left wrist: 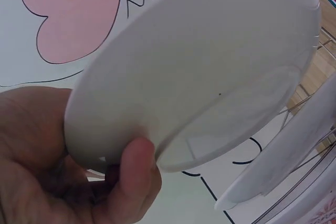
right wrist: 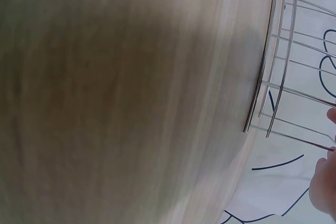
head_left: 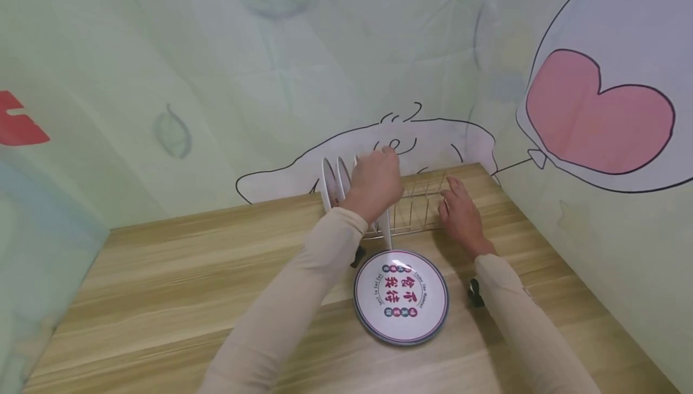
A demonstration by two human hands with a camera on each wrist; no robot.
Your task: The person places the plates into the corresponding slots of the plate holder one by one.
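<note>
Wire rack [right wrist: 281,87], one, silver-coloured, with upright dividers, placed near the far edge of a wood-grain table [head_left: 189,280]. Left hand [head_left: 376,180], above the middle of the rack: holding one plate, white, by its rim, the thumb on the underside and the fingers behind. Held plate [left wrist: 199,66]: tilted, seen edge-on from the head, its lower edge reaching to the front of the rack; whether it touches the wires cannot be told. Right hand [head_left: 460,216], at the right end of the rack: fingers closed narrowly about an end wire. Standing plates [head_left: 328,182], two, white, upright at the left end of the rack; a third plate [left wrist: 281,156] beside them, mostly hidden from the head by the left hand. Flat plate [head_left: 400,298], directly in front of the rack: white, face up, dark blue and red bands at the rim, red characters and coloured dots at the centre. Sleeves [head_left: 295,298], pale, long, one passing on each side of the flat plate toward the rack. Backdrop [head_left: 352,69], pale green, behind the rack, line-drawn; a pink heart [head_left: 601,117] printed to the right of the rack.
</note>
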